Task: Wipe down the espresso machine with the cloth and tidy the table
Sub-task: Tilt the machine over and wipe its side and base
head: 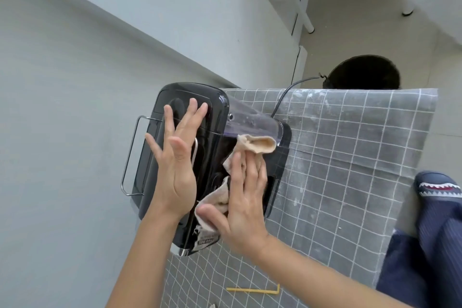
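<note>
Left hand: the left hand [175, 165] lies flat on the top of the espresso machine [200, 157], fingers [198, 114] straight, spread and released, grasping nothing.
Right hand: the right hand [240, 197] presses the cloth [252, 147] against the machine's right side; its fingers are extended over the fabric, not clenched, thumb out to the left.
Cloth: beige, bunched; one fold projects beyond the right fingertips, another hangs below the thumb.
Espresso machine: black, glossy, on the worktop [350, 145] at its left edge, directly under both hands.
Water tank [250, 120]: clear container just beyond the right fingertips; contents cannot be determined.
Wire rail [132, 155]: chrome, left of the left fingers.
Power cord [287, 95]: runs away beyond the tank.
Worktop cover: grey checked fabric.
Yellow straw [252, 290]: lies near the right forearm.
</note>
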A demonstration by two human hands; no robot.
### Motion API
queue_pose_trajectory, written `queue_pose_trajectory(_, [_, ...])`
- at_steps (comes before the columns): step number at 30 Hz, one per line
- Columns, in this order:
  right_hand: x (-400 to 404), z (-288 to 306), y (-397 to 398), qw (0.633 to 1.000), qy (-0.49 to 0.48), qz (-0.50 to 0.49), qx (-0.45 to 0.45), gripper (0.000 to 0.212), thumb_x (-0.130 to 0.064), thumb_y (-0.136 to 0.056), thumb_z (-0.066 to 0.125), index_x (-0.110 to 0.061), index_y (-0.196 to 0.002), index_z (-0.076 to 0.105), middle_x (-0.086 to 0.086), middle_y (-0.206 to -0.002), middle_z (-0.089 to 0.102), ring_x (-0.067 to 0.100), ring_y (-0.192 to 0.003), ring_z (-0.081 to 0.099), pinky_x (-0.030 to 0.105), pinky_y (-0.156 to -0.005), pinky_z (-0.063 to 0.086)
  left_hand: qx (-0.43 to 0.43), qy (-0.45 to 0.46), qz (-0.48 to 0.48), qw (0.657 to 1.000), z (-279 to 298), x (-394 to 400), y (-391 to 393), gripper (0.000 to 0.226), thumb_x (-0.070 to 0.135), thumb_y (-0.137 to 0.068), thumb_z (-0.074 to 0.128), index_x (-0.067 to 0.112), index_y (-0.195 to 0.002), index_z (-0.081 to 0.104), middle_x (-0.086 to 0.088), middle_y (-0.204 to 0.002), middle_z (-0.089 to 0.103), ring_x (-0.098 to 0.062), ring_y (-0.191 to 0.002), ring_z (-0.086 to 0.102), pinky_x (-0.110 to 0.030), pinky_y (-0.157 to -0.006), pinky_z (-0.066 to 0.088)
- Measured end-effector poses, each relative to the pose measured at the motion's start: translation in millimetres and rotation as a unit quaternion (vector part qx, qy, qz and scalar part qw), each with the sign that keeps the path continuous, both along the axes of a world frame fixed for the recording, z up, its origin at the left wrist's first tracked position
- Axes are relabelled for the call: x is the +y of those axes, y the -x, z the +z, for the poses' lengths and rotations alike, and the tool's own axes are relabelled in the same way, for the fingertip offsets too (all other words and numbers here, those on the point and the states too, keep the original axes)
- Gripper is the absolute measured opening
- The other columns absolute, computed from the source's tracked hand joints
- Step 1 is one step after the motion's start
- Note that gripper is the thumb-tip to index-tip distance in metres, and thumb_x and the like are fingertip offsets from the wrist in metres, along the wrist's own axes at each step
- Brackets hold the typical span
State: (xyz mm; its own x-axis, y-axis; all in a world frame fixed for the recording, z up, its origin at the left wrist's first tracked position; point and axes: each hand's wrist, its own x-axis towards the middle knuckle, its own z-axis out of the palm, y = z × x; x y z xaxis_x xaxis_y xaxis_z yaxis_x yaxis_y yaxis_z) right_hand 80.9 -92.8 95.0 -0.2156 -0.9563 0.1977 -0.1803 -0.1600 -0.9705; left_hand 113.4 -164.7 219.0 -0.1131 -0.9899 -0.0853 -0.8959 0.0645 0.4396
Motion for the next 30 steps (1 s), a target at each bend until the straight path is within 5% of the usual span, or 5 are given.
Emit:
queue_pose_trajectory(6, [-112.1,-6.2,52.1,0.961,-0.214,-0.082,-0.158,0.082,-0.07,-0.09,0.024,-0.019,-0.154,0.025,0.001,-0.15,0.042,0.025,-0.139,0.028,0.046,-0.114,0.028,-0.025,0.0,-0.005,1.0,1.1,2.4,3.3,0.088,0.071,-0.081,-0.013,0.036,-0.147,0.034,0.024,-0.156,0.023,0.0,-0.148,-0.013,-0.057,-0.112,-0.024])
queue_pose_trajectory(12, [-57.4,18.8,45.8,0.959,-0.211,0.02,-0.188,0.117,-0.087,-0.068,0.039,-0.027,-0.155,-0.011,-0.011,-0.163,0.0,0.011,-0.148,-0.011,0.044,-0.12,0.003,-0.006,0.004,0.002,1.0,-1.2,1.8,1.3,0.09,0.078,-0.077,-0.01,0.039,-0.146,0.034,0.032,-0.154,0.021,0.002,-0.147,-0.011,-0.062,-0.115,-0.01])
queue_pose_trajectory(17, [-86.2,39.0,57.2,0.96,-0.218,0.016,-0.175,0.134,-0.085,-0.056,0.056,-0.025,-0.154,-0.013,-0.005,-0.163,0.006,0.014,-0.148,-0.007,0.046,-0.122,0.007,0.005,0.002,-0.002,1.0,-4.7,-1.6,0.7,0.082,0.081,-0.076,-0.009,0.051,-0.142,0.03,0.029,-0.155,0.023,0.0,-0.148,-0.008,-0.058,-0.116,-0.013])
queue_pose_trajectory(25, [-68.7,-46.2,57.7,0.955,-0.234,-0.065,-0.17,0.042,-0.042,-0.097,0.048,-0.022,-0.134,0.056,0.004,-0.136,0.034,0.02,-0.124,0.039,0.045,-0.107,0.04,-0.043,0.0,-0.006,0.999,-0.3,2.8,8.8,0.089,0.075,-0.08,-0.011,0.035,-0.148,0.03,0.028,-0.156,0.019,0.001,-0.148,-0.008,-0.055,-0.114,-0.021])
queue_pose_trajectory(30, [-30.0,-2.6,57.4,0.985,-0.115,0.018,-0.128,0.041,-0.042,-0.101,0.036,-0.034,-0.14,0.044,-0.002,-0.159,0.026,0.008,-0.116,0.034,0.018,-0.092,0.041,-0.057,0.009,-0.006,0.998,0.3,2.0,8.0,0.087,0.073,-0.082,-0.01,0.034,-0.148,0.031,0.024,-0.157,0.021,0.0,-0.148,-0.006,-0.048,-0.112,-0.027])
